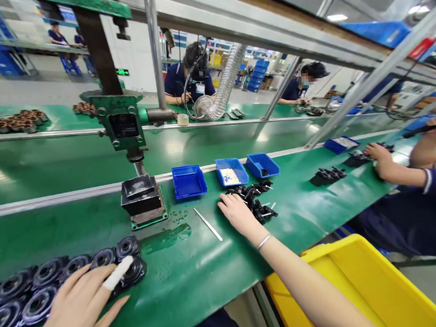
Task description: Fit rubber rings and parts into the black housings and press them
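My left hand (84, 302) lies spread over two rows of round black parts with ringed centres (48, 270), a white cover on one finger. Its fingertips rest on or just above the parts nearest the press. My right hand (238, 214) is at the left edge of a pile of small black plastic parts with white pins (264, 210). Its fingers are curled and close together, and what they pinch, if anything, is hidden. A thin white stick (208, 225) lies on the green bench between my hands.
A green press (121, 115) stands over a black metal block (141, 194). Along the bench's back are blue bins (189, 181), one with white pieces (229, 176). A yellow crate (345, 274) sits below the edge. A co-worker's hand (380, 157) is at the right among black parts.
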`<state>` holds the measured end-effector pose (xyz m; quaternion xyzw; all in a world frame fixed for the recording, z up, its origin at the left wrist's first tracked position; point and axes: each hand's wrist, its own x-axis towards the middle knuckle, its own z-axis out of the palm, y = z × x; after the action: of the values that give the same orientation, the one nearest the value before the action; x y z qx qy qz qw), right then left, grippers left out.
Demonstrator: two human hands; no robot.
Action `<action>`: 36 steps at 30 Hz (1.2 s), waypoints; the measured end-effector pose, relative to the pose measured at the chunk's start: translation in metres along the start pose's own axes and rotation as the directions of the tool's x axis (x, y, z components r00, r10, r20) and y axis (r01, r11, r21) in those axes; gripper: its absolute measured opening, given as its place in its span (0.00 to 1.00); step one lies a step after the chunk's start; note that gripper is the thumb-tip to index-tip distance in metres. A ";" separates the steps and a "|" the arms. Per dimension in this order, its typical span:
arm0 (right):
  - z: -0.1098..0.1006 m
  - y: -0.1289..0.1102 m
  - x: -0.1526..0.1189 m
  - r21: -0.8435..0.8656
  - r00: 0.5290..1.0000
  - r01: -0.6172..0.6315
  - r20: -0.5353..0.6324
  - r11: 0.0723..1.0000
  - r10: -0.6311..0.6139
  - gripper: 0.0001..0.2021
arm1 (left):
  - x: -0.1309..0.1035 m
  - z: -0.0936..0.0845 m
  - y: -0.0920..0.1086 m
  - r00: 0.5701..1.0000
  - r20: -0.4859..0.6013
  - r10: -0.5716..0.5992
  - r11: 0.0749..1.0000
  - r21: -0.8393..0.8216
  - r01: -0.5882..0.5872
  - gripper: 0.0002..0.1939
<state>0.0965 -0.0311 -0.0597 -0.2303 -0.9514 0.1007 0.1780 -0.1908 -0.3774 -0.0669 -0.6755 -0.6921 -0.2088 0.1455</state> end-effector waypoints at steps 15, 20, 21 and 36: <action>-0.011 -0.060 -0.010 0.963 0.822 -0.167 0.254 -0.211 0.510 0.14 | 0.023 0.019 0.049 0.998 -0.022 -0.066 0.995 0.075 0.068 0.18; -0.012 -0.075 -0.006 0.757 0.783 -0.125 0.472 -0.641 0.406 0.17 | 0.038 0.034 0.079 0.986 0.127 -0.109 0.963 -0.234 0.137 0.21; -0.012 -0.077 -0.005 0.754 0.790 -0.152 0.481 -0.639 0.380 0.16 | 0.042 0.038 0.082 0.976 0.171 -0.132 0.937 -0.299 0.179 0.23; 0.008 -0.128 0.011 0.820 0.813 -0.504 0.556 -0.272 0.172 0.11 | 0.038 0.079 0.080 0.865 0.361 -0.349 0.356 -0.803 0.479 0.41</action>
<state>0.0327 -0.1386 -0.0283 -0.2638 -0.4435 0.8446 0.1424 -0.1063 -0.3063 -0.1097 -0.4673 -0.6414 -0.5170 -0.3207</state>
